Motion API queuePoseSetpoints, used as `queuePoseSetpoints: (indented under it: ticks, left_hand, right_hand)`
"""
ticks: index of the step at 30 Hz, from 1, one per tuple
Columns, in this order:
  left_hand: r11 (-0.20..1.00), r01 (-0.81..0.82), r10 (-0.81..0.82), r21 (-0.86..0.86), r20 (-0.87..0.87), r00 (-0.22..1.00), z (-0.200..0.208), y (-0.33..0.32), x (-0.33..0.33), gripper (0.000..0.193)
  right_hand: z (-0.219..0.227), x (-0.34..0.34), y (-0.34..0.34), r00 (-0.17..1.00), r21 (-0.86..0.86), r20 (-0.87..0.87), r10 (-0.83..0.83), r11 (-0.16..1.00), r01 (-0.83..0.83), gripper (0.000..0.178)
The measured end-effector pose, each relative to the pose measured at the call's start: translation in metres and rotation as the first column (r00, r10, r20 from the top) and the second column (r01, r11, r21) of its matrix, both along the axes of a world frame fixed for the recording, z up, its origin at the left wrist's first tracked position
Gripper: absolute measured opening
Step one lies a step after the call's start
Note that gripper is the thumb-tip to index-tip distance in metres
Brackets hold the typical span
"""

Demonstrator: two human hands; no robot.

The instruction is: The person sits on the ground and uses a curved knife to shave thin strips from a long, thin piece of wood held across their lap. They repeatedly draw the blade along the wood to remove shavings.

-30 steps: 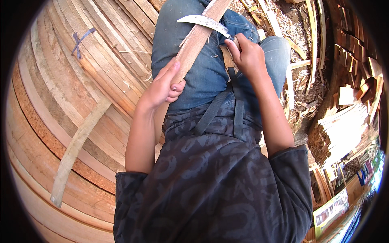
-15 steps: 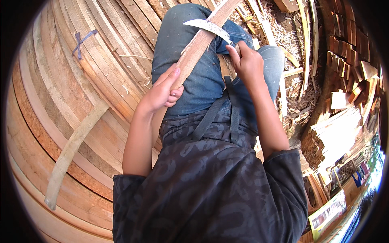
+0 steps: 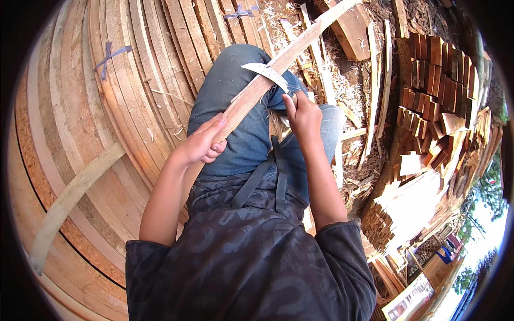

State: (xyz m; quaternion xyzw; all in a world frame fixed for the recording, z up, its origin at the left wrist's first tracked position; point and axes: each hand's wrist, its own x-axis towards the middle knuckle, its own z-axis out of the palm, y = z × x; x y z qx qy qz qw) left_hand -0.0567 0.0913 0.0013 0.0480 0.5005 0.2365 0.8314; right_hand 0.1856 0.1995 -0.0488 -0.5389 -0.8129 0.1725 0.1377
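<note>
A long wooden strip point(image 3: 247, 102) slants across my left thigh, its far end reaching up and to the right. My left hand point(image 3: 205, 140) is closed around its near part. In my right hand point(image 3: 305, 116) is the handle of a sickle point(image 3: 266, 72), mostly hidden by the fingers. The curved blade lies across the top of the strip, its tip pointing left past the strip's edge. A thin raised sliver of wood point(image 3: 234, 99) shows on the strip's left edge.
Long boards point(image 3: 80, 128) lie side by side at the left, with a loose curved strip point(image 3: 75, 187) and a purple tie point(image 3: 110, 58) on them. Wood shavings point(image 3: 348, 80) and a wooden block point(image 3: 350, 35) lie on the ground ahead. Stacked cut wood point(image 3: 439, 80) stands at the right.
The view has shifted, so knees and hands sit lower and further left in the picture. Both hands keep their holds, and the blade still rests on the strip, slightly nearer my left hand.
</note>
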Motion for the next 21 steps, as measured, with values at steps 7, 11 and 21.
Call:
queuePoseSetpoints:
  ticks: [7,11,21]
  left_hand:
    - [0.994,-0.092,0.094,-0.066,0.027,0.995,-0.014,-0.02,-0.005,0.049]
    - [0.989,-0.118,0.115,-0.09,-0.037,0.993,-0.015,-0.009,0.011,0.052]
    - [1.0,-0.007,0.008,-0.017,0.035,0.999,-0.002,0.001,0.007,0.057]
  right_hand:
    - [0.005,0.017,0.017,0.998,-0.115,-0.019,-0.068,0.991,0.065,0.042]
    - [-0.012,0.021,0.034,0.968,-0.097,-0.026,-0.251,0.964,0.247,0.042]
    - [-0.023,0.036,0.044,0.908,-0.251,-0.041,-0.416,0.884,0.394,0.04]
